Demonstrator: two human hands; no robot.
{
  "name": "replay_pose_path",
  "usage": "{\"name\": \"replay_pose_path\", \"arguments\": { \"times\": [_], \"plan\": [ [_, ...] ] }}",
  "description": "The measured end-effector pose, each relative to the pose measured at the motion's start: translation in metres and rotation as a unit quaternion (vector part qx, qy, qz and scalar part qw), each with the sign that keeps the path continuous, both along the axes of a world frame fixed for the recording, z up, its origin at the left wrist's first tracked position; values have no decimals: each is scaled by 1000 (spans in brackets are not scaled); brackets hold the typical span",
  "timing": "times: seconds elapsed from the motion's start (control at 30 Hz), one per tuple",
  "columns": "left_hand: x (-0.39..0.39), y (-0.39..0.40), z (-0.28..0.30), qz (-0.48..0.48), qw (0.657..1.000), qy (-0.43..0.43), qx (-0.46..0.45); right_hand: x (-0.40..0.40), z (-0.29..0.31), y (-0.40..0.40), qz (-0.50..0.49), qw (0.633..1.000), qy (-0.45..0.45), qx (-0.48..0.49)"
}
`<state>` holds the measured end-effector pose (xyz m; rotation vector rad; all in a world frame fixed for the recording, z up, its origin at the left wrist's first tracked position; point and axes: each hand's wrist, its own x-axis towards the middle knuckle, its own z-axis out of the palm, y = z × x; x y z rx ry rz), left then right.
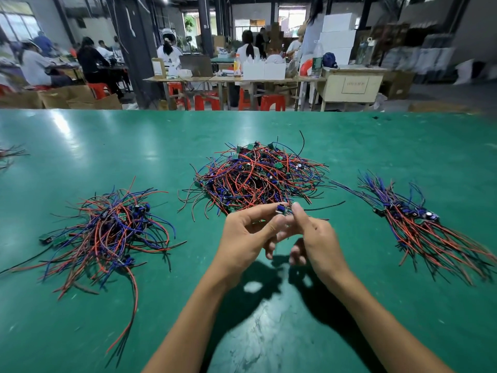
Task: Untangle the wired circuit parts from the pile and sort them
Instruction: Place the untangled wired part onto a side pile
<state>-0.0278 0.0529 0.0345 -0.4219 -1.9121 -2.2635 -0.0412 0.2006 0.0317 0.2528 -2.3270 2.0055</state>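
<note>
— What sort of place is this?
— A factory assembly hall. Workers sit on red plastic stools (272, 102) at long wooden worktables (234, 79), with brown cardboard cartons (80, 99) on the floor and stacked white boxes (337, 36).
— And close by?
— A wide green-matted bench (107, 135) carrying heaps of red, blue and black wired circuit parts (255, 176).

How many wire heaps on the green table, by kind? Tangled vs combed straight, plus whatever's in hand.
Tangled heaps: 2, the centre pile and the left pile
Straightened bundles: 1, the right bundle
Parts held: 1, a circuit part pinched between left hand and right hand
Total: 4
</note>
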Motion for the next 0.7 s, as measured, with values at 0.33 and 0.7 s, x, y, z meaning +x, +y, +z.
{"name": "replay_pose_path", "arguments": {
  "times": [0.33, 0.7],
  "plan": [
    [0, -2, 3, -27, 999, -6, -35, -9, 9, 6, 19, 963, -141, -227],
    [0, -5, 2, 33, 995, -68, -71, -5, 16, 20, 71, 972, -30, -221]
  ]
}}
